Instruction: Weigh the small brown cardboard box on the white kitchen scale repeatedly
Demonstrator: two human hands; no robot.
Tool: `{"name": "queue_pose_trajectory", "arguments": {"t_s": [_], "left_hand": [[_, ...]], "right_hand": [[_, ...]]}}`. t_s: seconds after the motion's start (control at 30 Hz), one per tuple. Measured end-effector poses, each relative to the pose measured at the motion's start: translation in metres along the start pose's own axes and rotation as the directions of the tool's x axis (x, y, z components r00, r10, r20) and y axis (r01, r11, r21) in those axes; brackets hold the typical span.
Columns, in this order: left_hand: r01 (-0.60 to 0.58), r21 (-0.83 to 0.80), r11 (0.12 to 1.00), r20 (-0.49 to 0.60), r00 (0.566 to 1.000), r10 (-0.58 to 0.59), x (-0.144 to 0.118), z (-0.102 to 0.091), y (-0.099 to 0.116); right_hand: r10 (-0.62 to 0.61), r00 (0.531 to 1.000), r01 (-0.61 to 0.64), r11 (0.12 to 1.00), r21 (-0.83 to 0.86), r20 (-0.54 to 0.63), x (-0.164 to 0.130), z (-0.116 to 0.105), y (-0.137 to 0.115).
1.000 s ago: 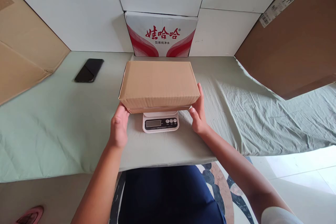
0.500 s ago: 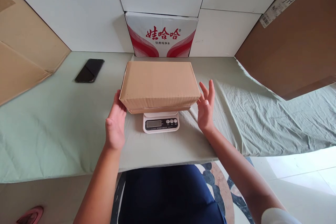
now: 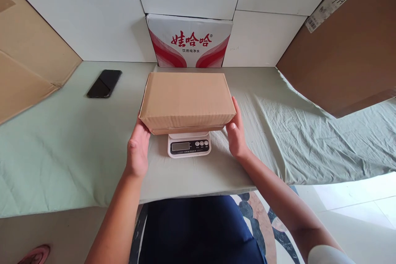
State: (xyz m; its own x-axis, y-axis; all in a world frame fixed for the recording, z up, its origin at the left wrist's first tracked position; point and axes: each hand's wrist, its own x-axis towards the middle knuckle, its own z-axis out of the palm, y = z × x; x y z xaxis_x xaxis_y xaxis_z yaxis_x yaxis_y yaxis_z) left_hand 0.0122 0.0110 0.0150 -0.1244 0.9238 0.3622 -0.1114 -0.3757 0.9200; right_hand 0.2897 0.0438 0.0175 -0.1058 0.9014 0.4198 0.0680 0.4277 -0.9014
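A closed brown cardboard box [image 3: 187,95] rests on a small white kitchen scale [image 3: 189,145], covering the scale's platform. Only the scale's front panel shows, with a blank-looking grey display and several round buttons. My left hand [image 3: 138,148] grips the box's left side near the front corner, its fingers partly hidden behind and under the edge. At the opposite side, my right hand [image 3: 236,132] holds the front right corner, with fingers along the side and the thumb in front.
A black phone [image 3: 104,83] lies on the green cloth [image 3: 77,140] to the left. Behind stands a white and red carton [image 3: 190,41] with Chinese lettering. Large cardboard panels flank the table, one tan [image 3: 34,49] at left, one darker [image 3: 346,49] at right.
My right hand has moved inward and closed against the box's right side. My left hand has pressed slightly further under the left edge. The box stays on the scale.
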Motion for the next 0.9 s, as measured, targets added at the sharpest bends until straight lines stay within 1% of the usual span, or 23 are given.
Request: {"name": "queue_pose_trajectory", "arguments": {"t_s": [0.17, 0.27, 0.33, 0.4, 0.47, 0.53, 0.63, 0.7, 0.77, 0.83, 0.9], "left_hand": [[0.004, -0.037, 0.999, 0.000, 1.000, -0.004, 0.003, 0.001, -0.003], [-0.006, -0.058, 0.998, 0.015, 1.000, 0.006, 0.016, 0.005, 0.003], [-0.017, -0.078, 0.997, 0.029, 0.999, 0.020, 0.036, 0.009, 0.010], [-0.020, -0.102, 0.995, 0.048, 0.999, 0.025, 0.063, 0.014, 0.016], [-0.006, -0.139, 0.990, 0.077, 0.997, 0.017, 0.093, 0.017, 0.014], [0.005, -0.144, 0.990, 0.080, 0.997, 0.007, 0.117, 0.020, 0.002], [0.033, -0.135, 0.990, 0.016, 0.999, -0.031, 0.138, 0.019, -0.031], [0.053, -0.150, 0.987, -0.029, 0.998, -0.058, 0.142, 0.017, -0.056], [0.078, -0.156, 0.985, -0.044, 0.995, -0.086, 0.143, 0.014, -0.075], [0.096, -0.153, 0.983, -0.042, 0.994, -0.104, 0.144, 0.010, -0.086], [0.098, -0.144, 0.985, -0.038, 0.994, -0.105, 0.146, 0.006, -0.091]], "right_hand": [[0.076, 0.996, -0.078, 0.996, 0.047, 0.045, 0.005, 0.001, -0.015], [0.076, 0.997, -0.076, 0.997, 0.018, 0.022, 0.019, -0.001, -0.018], [0.019, 0.999, -0.019, 1.000, -0.012, -0.026, 0.037, -0.001, -0.016], [-0.054, 0.997, 0.052, 0.998, -0.040, -0.059, 0.060, -0.001, -0.011], [-0.113, 0.991, 0.107, 0.991, -0.083, -0.077, 0.083, 0.003, -0.003], [-0.145, 0.984, 0.136, 0.986, -0.097, -0.101, 0.102, 0.008, 0.007], [-0.125, 0.985, 0.116, 0.990, -0.085, -0.118, 0.118, 0.015, 0.025], [-0.082, 0.990, 0.075, 0.995, -0.067, -0.119, 0.121, 0.017, 0.037], [-0.040, 0.992, 0.034, 0.998, -0.055, -0.122, 0.121, 0.019, 0.048], [-0.017, 0.993, 0.010, 0.998, -0.056, -0.118, 0.120, 0.020, 0.058], [-0.016, 0.997, 0.010, 0.996, -0.086, -0.077, 0.121, 0.020, 0.067]]}}
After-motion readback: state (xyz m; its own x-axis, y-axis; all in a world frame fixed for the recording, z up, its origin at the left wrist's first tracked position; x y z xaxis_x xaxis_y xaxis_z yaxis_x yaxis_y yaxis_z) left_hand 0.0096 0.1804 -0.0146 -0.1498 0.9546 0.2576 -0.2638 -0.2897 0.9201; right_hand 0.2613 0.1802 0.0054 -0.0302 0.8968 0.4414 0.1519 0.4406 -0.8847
